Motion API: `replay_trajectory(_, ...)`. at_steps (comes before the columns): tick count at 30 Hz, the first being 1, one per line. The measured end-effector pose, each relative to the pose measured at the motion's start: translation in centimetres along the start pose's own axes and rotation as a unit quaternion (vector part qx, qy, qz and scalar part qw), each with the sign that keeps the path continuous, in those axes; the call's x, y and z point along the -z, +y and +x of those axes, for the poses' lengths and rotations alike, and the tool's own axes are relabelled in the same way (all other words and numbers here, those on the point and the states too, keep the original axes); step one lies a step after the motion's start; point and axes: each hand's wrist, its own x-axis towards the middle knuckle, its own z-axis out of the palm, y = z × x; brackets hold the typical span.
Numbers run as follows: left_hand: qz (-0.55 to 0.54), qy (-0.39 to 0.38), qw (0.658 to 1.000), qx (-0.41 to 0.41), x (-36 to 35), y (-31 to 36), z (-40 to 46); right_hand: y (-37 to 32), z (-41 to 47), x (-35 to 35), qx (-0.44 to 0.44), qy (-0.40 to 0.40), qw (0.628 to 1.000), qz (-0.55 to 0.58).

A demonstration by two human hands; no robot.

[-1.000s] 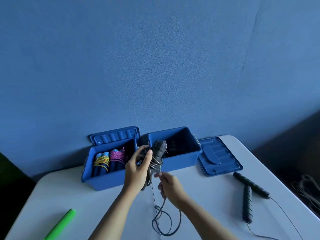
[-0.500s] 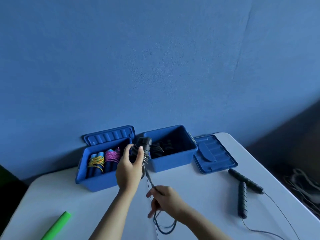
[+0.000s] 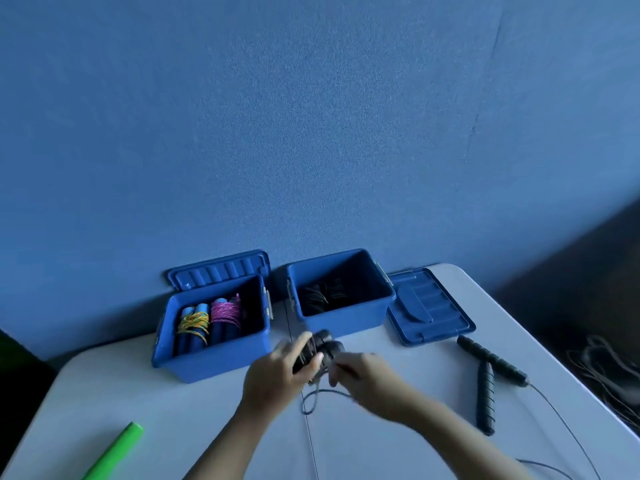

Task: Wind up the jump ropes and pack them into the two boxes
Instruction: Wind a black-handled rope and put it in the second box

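My left hand (image 3: 277, 374) grips the two black handles of a jump rope (image 3: 323, 344) just above the table, in front of the two boxes. My right hand (image 3: 363, 370), blurred by motion, pinches the thin black cord beside the handles; a small loop of cord (image 3: 311, 401) hangs below. The left blue box (image 3: 214, 355) holds wound ropes with blue handles, one yellow, one pink. The right blue box (image 3: 343, 322) holds dark wound ropes. Another black-handled jump rope (image 3: 488, 379) lies unwound on the table at the right, its cord trailing toward the near edge.
A blue lid (image 3: 429, 306) lies flat right of the right box; the other lid (image 3: 218, 271) leans on the wall behind the left box. A green tube (image 3: 114, 455) lies at the near left. The white table (image 3: 173, 427) ends close at the right, with cables on the floor beyond.
My left hand has lowered the handles from in front of the boxes toward the table. My right hand has risen to the handles, and the hanging cord loop is shorter.
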Motion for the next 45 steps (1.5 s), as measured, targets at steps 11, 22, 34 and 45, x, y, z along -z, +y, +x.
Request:
replay_trajectory(11, -0.195, -0.147, 0.965, -0.092, 1.6, 4.0, -3.0, 4.8, 2.8, 3.3, 0.030, -0.072, 0.990, 0.117)
replay_trajectory(22, -0.327, -0.028, 0.943, 0.057, 3.1, 3.4, -2.3, 6.4, 1.8, 2.0, -0.091, -0.075, 0.861, 0.494)
replay_trajectory(34, -0.276, 0.077, 0.942, 0.172, 3.3, 1.9, -0.7, 2.5, 0.4, -1.9, -0.161, -0.020, 0.949, 0.270)
replay_trajectory(45, -0.213, 0.111, 0.938, 0.251, 2.6, 1.6, 0.2, 2.0, -0.3, -2.5, -0.157, 0.033, 0.983, 0.094)
